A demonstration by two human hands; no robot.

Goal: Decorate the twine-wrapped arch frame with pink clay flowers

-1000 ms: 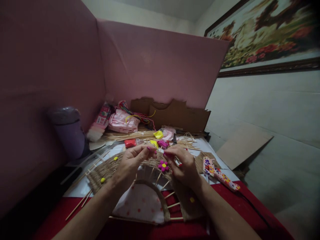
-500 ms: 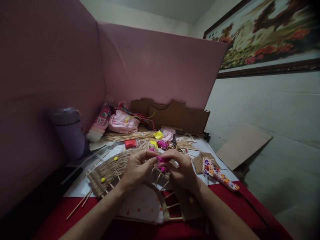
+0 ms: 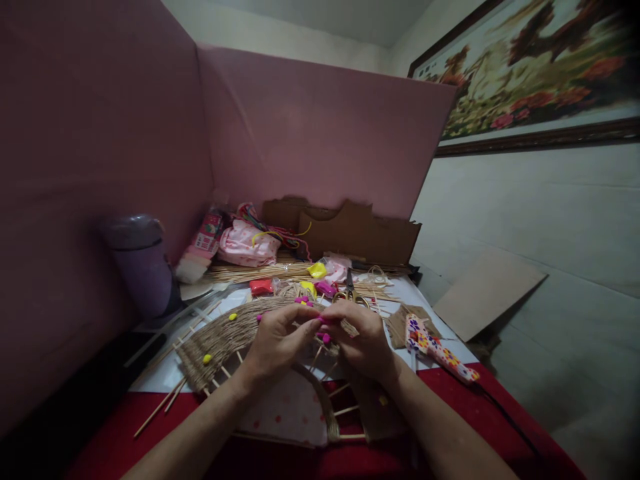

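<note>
My left hand (image 3: 279,341) and my right hand (image 3: 364,335) meet fingertip to fingertip, both pinching a small piece of magenta clay (image 3: 323,321). Fingers cover most of that piece. Beneath them lies a fan-shaped frame of thin sticks woven with brown twine (image 3: 227,341), with a spotted white-pink fabric panel (image 3: 283,413) at its lower middle. Yellow clay dots (image 3: 207,359) sit along the woven band. A magenta flower with a yellow centre (image 3: 303,301) shows just beyond my left fingers, and another magenta blob (image 3: 326,339) lies below the pinch.
Scissors (image 3: 351,290), a red clay packet (image 3: 261,287) and a magenta packet (image 3: 326,288) lie behind the fan. A flower-patterned glue gun (image 3: 440,350) rests at right, its cord trailing forward. At left stands a purple bottle (image 3: 143,273); torn cardboard (image 3: 360,230) leans at the back.
My fingertips have closed in around the magenta clay, so less of it shows. The magenta flower behind my left hand is more visible. Both hands stay in nearly the same place.
</note>
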